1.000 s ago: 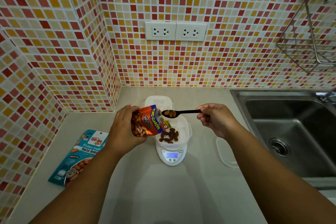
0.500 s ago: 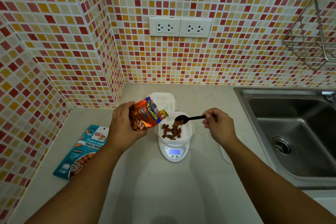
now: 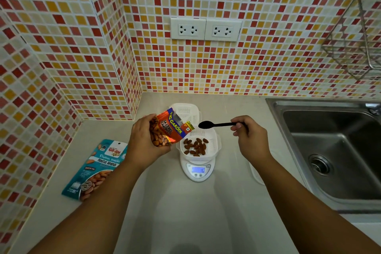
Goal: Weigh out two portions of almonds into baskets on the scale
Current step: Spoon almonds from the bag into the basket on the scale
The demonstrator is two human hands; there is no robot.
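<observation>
- The left hand (image 3: 144, 142) is wrapped around an opened orange foil packet of salted almonds (image 3: 168, 130), tipped so that its torn mouth points right, over the rim of the basket on the scale.
- The right hand (image 3: 248, 136) pinches the end of a slim black plastic spoon (image 3: 216, 124) between thumb and fingers; the spoon lies level in the air, its bowl pointing left, just beside the packet's mouth. I cannot tell whether anything sits in the bowl.
- Below the spoon and packet, a small white slotted plastic basket (image 3: 214, 140) sits on a white round digital kitchen scale (image 3: 198, 173), whose blue display is lit.
- A scatter of brown almonds (image 3: 194, 146) lies on the basket's floor, lower than both hands and between them, touched by neither.
- A second white slotted basket (image 3: 185, 111) stands behind the first, towards the back edge of the pale bench (image 3: 185, 212), partly hidden by the packet.
- A teal pouch of roasted almonds (image 3: 97, 169) lies flat near the bench's left edge, beside the left forearm and well apart from the scale.
- A steel sink (image 3: 338, 150) takes up the bench's right end, and a wire rack (image 3: 356, 35) hangs on the tiled wall above it.
</observation>
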